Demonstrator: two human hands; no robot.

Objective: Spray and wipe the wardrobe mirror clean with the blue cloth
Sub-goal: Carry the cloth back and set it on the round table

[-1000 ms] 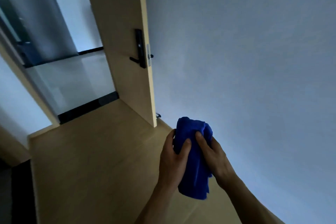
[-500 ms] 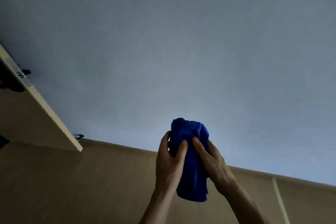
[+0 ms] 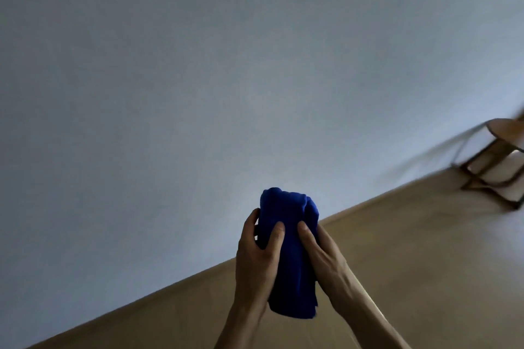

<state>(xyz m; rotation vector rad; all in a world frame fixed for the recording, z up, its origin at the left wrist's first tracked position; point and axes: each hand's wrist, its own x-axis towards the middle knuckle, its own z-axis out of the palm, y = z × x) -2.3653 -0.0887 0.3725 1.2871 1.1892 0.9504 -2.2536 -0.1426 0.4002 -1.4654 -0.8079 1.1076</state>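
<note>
Still low at 6 o'clock, the fingers (image 3: 276, 235) of my left hand (image 3: 259, 260) and right hand (image 3: 326, 260) stay curled round the bunched deep-blue cloth (image 3: 292, 277), held in the air. Beyond, the view has swung right. The door is gone, pale wood floor (image 3: 411, 263) and blank grey wall (image 3: 198, 93) fill it, and a brown wooden stool (image 3: 502, 133) enters at 3 o'clock. No mirror is in sight, so I judge wiping hasn't begun.

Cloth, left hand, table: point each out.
cloth (image 3: 286, 208), head view, bunched top
left hand (image 3: 256, 260), head view, back of hand
table (image 3: 507, 129), head view, its top
</note>
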